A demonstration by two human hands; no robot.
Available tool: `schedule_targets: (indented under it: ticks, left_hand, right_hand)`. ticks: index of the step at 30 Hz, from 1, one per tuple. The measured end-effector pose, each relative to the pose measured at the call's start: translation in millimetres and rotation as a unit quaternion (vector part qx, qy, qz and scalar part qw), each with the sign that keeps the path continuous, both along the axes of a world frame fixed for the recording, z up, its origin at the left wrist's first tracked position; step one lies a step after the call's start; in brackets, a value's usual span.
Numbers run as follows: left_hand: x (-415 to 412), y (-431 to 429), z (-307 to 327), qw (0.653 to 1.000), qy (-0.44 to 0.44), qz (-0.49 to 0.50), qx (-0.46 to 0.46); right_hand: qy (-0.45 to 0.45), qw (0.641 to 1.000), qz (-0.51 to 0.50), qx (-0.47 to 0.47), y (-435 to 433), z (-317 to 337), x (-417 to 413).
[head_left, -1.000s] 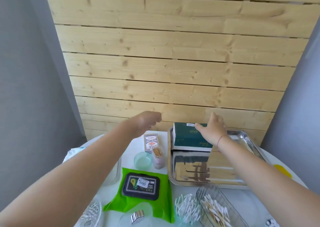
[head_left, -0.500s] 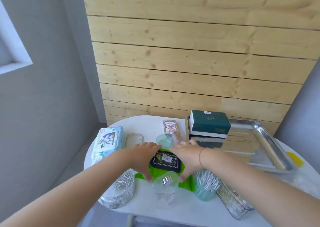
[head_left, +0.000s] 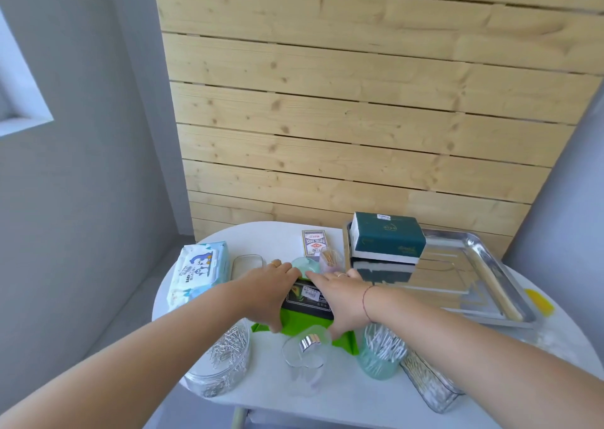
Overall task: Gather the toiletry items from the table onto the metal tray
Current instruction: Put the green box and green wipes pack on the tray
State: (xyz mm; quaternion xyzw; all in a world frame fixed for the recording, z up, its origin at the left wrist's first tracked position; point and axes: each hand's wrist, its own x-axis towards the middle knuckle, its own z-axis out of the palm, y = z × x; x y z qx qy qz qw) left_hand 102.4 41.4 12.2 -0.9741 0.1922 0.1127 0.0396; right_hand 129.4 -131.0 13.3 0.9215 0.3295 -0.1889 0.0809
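Observation:
A green wet-wipes pack [head_left: 302, 320] with a black lid lies in the middle of the white table [head_left: 343, 396]. My left hand [head_left: 269, 293] holds its left edge and my right hand [head_left: 340, 294] holds its right edge, fingers curled round the far side. The metal tray [head_left: 483, 275] sits at the right with a dark green tissue box [head_left: 387, 237] in its far left corner. A white and blue baby-wipes pack [head_left: 197, 273] lies at the left. A teal cup of cotton swabs [head_left: 380, 353] stands by my right forearm.
Near the front edge stand a clear jar of paper clips [head_left: 220, 366], a clear heart-shaped container [head_left: 304, 363] and a ribbed glass dish [head_left: 431, 386]. Behind my hands are a card box [head_left: 313, 244], a toothpick holder [head_left: 330, 260], a small teal dish [head_left: 305, 265] and a clear lid [head_left: 246, 263].
Both hands have come back from the tissue box on the tray and closed on the green wipes pack. The view has pulled back and tilted, showing more of the table.

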Motion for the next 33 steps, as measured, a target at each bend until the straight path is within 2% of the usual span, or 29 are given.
schedule_targets:
  ticks: [7,13,16,18,20,22,23,28,33]
  left_hand:
    - [5.5,7.7,40.4,0.997,-0.071,-0.005,-0.038]
    - [10.9,2.7,82.1,0.984,-0.148,-0.006,-0.101]
    - [15.9,-13.4,98.0,0.97,-0.195,-0.009,-0.147]
    - [23.8,-30.5,101.7,0.962,-0.206,-0.01,-0.178]
    - [34.2,-50.9,100.0,0.957,-0.2,-0.009,-0.208]
    - [46.4,-75.5,95.0,0.957,-0.181,-0.001,-0.227]
    - [52.4,-87.6,90.6,0.959,-0.166,0.002,-0.23]
    - [79.3,-141.2,56.0,0.982,-0.066,0.007,-0.176]
    - [94.3,-154.1,17.0,0.992,-0.024,0.015,-0.123]
  right_hand:
    - [-0.051,0.994,-0.01,0.097,-4.9,26.6,4.9]
    - [-0.114,0.973,-0.027,0.199,-24.9,64.7,14.9]
    - [-0.08,0.949,-0.082,0.295,-53.9,86.8,20.2]
    - [0.024,0.896,-0.169,0.411,-82.4,99.2,22.0]
    - [0.126,0.783,-0.283,0.539,-108.0,104.8,23.8]
    - [0.207,0.683,-0.377,0.59,-131.8,96.8,34.1]
    - [0.238,0.661,-0.402,0.588,-140.4,88.4,40.6]
    - [0.269,0.61,-0.514,0.54,-171.9,42.5,59.2]
    - [0.295,0.616,-0.554,0.477,-170.6,13.7,67.4]
